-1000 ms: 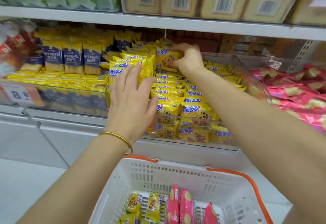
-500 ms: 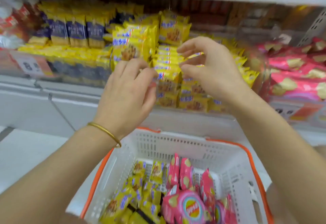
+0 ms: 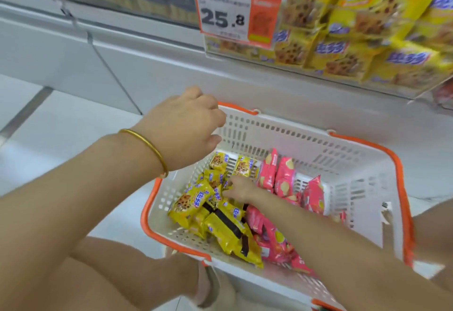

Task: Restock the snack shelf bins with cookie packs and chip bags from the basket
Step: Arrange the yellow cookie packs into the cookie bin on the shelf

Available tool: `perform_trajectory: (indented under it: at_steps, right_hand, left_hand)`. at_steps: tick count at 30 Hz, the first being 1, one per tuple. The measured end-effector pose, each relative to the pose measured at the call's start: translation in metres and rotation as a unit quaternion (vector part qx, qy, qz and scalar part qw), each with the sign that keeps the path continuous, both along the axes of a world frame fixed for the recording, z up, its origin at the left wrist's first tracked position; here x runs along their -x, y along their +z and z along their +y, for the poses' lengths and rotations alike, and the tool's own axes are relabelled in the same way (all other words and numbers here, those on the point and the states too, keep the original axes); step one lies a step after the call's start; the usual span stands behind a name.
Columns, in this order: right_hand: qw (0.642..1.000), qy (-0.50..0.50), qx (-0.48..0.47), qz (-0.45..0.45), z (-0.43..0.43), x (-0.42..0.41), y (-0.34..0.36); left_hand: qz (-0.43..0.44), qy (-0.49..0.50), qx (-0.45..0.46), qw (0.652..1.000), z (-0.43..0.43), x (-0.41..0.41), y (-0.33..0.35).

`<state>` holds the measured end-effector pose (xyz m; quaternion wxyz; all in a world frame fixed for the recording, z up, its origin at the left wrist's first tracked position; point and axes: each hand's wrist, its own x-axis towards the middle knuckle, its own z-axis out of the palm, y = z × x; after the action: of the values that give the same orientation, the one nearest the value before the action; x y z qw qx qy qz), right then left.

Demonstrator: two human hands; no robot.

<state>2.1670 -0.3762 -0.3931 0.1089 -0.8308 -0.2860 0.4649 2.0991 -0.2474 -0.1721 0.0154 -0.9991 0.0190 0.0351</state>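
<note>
A white basket with an orange rim (image 3: pixel 367 144) sits low in front of me. Inside, yellow cookie packs (image 3: pixel 190 204) are piled on the left and pink chip bags (image 3: pixel 284 176) on the right. My right hand (image 3: pixel 241 189) is down in the basket, its fingers curled onto a yellow cookie pack in the pile. My left hand (image 3: pixel 186 126), with a gold bangle at the wrist, hovers over the basket's far left corner, loosely curled and holding nothing. Above right, the clear shelf bin (image 3: pixel 355 28) is packed with the same yellow cookie packs.
An orange and white price tag (image 3: pixel 235 16) reading 25.8 hangs on the bin's front. A white shelf base (image 3: pixel 147 60) runs behind the basket. Pale floor (image 3: pixel 61 139) lies to the left. My knee and foot (image 3: pixel 206 286) are below the basket.
Both hands left the shelf bin and came down. The right hand dropped into the basket onto the cookie packs. The view tilted down, so the basket fills the frame.
</note>
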Motion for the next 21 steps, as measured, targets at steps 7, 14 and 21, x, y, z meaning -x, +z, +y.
perform_trajectory:
  at_steps: [7,14,21]
  right_hand:
    - [0.993,-0.037,0.044,0.106,-0.001,0.013,-0.002]
    - [0.985,-0.122,-0.074,0.099,-0.02,-0.007,0.018]
    - [0.998,0.028,-0.017,0.055,-0.025,0.009,0.017]
  left_hand:
    - [0.065,0.007,-0.036,0.997,0.004,-0.007,0.001]
    - [0.119,-0.018,-0.071,0.99,-0.007,-0.015,-0.005]
    - [0.137,-0.047,-0.07,0.987,-0.032,-0.031,-0.007]
